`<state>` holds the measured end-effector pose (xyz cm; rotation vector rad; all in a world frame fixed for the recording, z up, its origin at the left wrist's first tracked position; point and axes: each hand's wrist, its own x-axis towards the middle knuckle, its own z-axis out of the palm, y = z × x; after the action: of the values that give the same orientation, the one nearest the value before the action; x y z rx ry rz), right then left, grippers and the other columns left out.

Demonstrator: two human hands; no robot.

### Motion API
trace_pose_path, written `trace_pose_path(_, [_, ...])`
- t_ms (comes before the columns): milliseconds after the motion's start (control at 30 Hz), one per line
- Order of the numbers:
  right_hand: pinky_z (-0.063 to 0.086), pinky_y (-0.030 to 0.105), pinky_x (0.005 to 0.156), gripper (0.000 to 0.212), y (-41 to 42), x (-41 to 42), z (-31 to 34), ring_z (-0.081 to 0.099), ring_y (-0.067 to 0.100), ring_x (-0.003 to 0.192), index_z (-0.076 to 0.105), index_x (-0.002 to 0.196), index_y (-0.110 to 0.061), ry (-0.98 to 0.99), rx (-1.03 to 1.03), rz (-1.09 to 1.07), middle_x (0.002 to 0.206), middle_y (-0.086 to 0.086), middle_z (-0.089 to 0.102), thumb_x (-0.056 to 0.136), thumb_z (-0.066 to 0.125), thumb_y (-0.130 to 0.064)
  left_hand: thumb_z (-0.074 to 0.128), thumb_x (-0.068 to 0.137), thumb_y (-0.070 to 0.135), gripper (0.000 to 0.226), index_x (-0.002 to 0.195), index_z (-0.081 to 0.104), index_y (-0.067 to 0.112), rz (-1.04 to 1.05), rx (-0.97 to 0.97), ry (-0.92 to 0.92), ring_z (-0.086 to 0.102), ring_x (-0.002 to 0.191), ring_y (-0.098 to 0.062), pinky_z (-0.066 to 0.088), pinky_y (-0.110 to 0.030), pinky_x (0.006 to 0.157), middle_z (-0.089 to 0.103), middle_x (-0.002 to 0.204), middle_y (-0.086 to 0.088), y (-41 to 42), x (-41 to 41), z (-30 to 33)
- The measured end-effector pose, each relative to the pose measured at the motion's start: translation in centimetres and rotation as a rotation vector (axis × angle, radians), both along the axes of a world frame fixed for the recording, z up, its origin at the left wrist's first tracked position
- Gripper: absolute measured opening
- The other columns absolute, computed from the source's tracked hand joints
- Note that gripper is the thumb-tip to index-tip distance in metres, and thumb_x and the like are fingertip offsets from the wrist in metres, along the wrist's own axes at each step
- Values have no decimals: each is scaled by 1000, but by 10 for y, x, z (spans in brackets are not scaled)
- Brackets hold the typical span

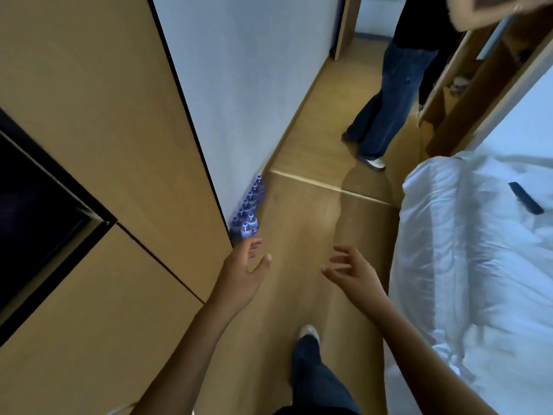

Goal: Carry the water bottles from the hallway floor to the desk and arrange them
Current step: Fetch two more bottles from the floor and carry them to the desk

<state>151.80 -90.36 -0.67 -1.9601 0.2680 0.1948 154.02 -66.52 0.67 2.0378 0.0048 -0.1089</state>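
1. The water bottles (249, 209) stood in a row on the wooden floor (302, 223), tight against the foot of the white wall (239, 85), at the corner where a tall wooden cabinet (98, 145) ended. Their caps and labels showed blue; the exact count could not be told.
2. The left hand (244, 269) was stretched forward in the air, just short of the nearest bottle in the view, fingers loosely spread and thumb apart, holding nothing.
3. The right hand (351, 272) hung over the floor, well to the right of the bottles, fingers splayed and slightly bent, also holding nothing.
4. Below the hands, the wearer's leg in dark blue jeans (314, 375) and a pale shoe (308, 331) showed on the floor.
5. A bed with rumpled white bedding (478, 265) filled the right side; a dark flat object (525, 198), too blurred to name, lay on it.
6. Farther down the hallway a second person (389, 100) stood in dark jeans and a black top, one light shoe visible.
7. A dark recessed panel (33, 211) was set in the cabinet at the left edge.
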Motion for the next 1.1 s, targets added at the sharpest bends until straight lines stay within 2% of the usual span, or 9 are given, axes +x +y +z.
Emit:
trace_pose_path(100, [53, 17, 71, 53, -20, 77, 5, 65, 6, 94, 48, 133, -25, 9, 2, 48, 116, -5, 61, 87, 73, -31, 63, 93, 24, 31, 122, 55, 22, 59, 8, 17, 56, 114, -6, 43, -22, 91, 58, 122, 11, -23, 60, 1])
trace_pose_path(167, [52, 15, 71, 53, -33, 124, 10, 64, 5, 91, 49, 133, -22, 6, -3, 77, 116, -2, 61, 87, 74, -27, 64, 93, 22, 32, 123, 56, 19, 96, 4, 26, 57, 113, -8, 44, -26, 94, 58, 122, 8, -38, 97, 2])
trace_pose_path(367, [48, 7, 63, 53, -54, 233, 12, 62, 3, 89, 49, 134, -22, 44, -36, 187, 118, 0, 61, 87, 74, -27, 64, 92, 16, 28, 118, 56, 20, 202, -34, 83, 58, 106, -6, 40, -6, 79, 60, 121, 6, -62, 188, 1])
trace_pose_path(500, [44, 8, 62, 54, -56, 312, 5, 61, -1, 90, 49, 135, -25, 81, -53, 246, 119, -4, 60, 87, 73, -31, 64, 92, 12, 26, 116, 56, 16, 264, -64, 123, 60, 103, -11, 49, -30, 95, 63, 115, 1, -70, 249, -9])
trace_pose_path(633, [43, 10, 65, 53, -53, 387, -4, 59, -2, 90, 49, 134, -26, 102, -72, 288, 118, -5, 59, 88, 73, -29, 63, 92, 12, 22, 112, 56, 17, 325, -77, 164, 61, 104, -18, 49, -40, 98, 64, 112, -2, -72, 314, -25])
trace_pose_path(733, [43, 8, 65, 50, -49, 441, -8, 59, -3, 91, 48, 131, -30, 138, -76, 341, 113, -10, 58, 87, 73, -30, 63, 91, 11, 24, 115, 58, 11, 396, -85, 204, 63, 103, -22, 50, -43, 96, 65, 112, -8, -70, 362, -36])
trace_pose_path(867, [48, 23, 82, 52, -38, 508, -11, 59, 9, 91, 51, 132, -17, 132, -55, 358, 111, -1, 57, 85, 76, -20, 64, 91, 13, 30, 119, 58, 9, 437, -73, 246, 62, 108, -24, 47, -45, 99, 63, 119, -10, -64, 414, -47])
trace_pose_path(1000, [48, 10, 70, 52, -27, 564, -22, 60, 4, 86, 52, 129, -18, 149, -36, 432, 114, 3, 60, 84, 77, -16, 64, 91, 19, 28, 118, 57, 15, 533, -40, 269, 61, 107, -18, 49, -42, 98, 63, 117, -2, -52, 448, -57])
trace_pose_path(1100, [54, 26, 81, 55, -22, 597, -34, 65, 12, 95, 49, 135, -16, 172, -48, 543, 120, 5, 61, 87, 75, -21, 64, 92, 21, 22, 111, 55, 25, 633, -61, 300, 63, 103, -16, 55, -46, 87, 62, 111, 4, -48, 465, -65])
